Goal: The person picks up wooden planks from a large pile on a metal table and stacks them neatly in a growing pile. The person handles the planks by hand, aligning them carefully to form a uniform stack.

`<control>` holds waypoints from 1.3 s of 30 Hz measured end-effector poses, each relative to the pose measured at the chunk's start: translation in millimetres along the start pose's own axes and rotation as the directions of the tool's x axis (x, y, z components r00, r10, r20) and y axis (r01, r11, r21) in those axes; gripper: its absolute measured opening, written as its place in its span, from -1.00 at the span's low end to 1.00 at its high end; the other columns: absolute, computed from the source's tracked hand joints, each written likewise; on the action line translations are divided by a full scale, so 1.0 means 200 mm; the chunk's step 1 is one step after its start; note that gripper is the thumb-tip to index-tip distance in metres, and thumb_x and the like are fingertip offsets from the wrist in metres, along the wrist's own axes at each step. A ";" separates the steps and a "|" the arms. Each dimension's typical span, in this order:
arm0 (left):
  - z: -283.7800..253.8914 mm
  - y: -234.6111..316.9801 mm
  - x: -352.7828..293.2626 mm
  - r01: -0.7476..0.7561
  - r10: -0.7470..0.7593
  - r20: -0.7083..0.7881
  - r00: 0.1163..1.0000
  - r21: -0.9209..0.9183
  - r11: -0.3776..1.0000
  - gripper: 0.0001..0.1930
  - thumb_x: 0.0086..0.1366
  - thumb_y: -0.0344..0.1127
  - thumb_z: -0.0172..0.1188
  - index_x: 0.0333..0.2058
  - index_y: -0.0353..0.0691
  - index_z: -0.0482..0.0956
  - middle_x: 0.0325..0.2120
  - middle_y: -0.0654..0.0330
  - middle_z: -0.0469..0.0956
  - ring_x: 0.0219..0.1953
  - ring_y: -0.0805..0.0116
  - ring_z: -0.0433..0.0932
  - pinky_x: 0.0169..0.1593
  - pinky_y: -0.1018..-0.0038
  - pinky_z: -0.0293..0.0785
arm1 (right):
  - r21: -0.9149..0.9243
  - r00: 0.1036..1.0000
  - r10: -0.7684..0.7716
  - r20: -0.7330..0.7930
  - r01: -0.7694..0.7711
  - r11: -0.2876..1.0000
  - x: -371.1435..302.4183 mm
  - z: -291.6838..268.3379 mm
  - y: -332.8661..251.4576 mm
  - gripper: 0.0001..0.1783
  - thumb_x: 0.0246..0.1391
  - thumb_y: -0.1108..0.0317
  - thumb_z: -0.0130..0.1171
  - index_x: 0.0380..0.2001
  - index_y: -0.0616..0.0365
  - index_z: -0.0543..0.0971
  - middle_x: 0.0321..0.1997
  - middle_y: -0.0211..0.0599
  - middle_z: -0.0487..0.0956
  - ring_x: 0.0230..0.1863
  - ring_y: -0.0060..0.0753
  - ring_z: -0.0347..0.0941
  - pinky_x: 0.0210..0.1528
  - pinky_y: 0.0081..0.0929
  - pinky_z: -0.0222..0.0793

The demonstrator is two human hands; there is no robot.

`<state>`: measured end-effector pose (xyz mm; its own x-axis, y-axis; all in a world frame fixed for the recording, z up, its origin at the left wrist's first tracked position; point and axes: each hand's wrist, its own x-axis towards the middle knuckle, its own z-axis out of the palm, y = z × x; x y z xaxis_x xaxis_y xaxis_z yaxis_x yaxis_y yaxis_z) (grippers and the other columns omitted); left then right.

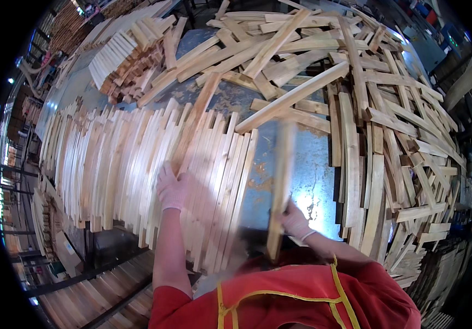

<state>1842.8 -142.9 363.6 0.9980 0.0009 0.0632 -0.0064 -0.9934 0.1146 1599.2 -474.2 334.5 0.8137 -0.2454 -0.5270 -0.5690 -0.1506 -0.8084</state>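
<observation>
My left hand (171,187), in a pale pink glove, lies over a row of wooden strips (112,164) set side by side on the table. Its thumb and fingers close round the near end of a browner wooden slat (198,118), which lies slanted on top of the row and juts past its far edge. To the right, my right hand (296,222), gloved too, grips another wooden slat (281,186) near its lower end. That slat points away from me just right of the row, blurred by motion. Part of the right hand's fingers is hidden behind it.
A jumbled heap of wooden slats (301,49) covers the far side and runs down the right. Stacked strips (126,57) stand at the far left. The metal tabletop (307,159) shows between row and heap. Below left is a rack of boards (90,296).
</observation>
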 end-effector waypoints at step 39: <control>0.02 0.18 -0.93 -0.311 0.253 -0.224 0.941 -0.277 0.909 -0.26 0.13 0.09 0.40 0.21 -0.21 0.52 0.18 -0.10 0.45 0.26 -0.13 0.42 0.35 -0.05 0.35 | 0.460 0.930 -0.257 -0.261 0.354 0.814 0.71 -0.94 -0.62 -0.48 0.26 0.20 0.38 0.21 0.18 0.56 0.08 -0.28 0.65 0.10 -0.32 0.56 0.19 -0.28 0.49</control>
<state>1657.8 -178.8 351.9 0.9236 -0.2250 0.3104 -0.3331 -0.8716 0.3595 1763.2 -671.3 409.1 0.8724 -0.4395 -0.2138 -0.1203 0.2308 -0.9655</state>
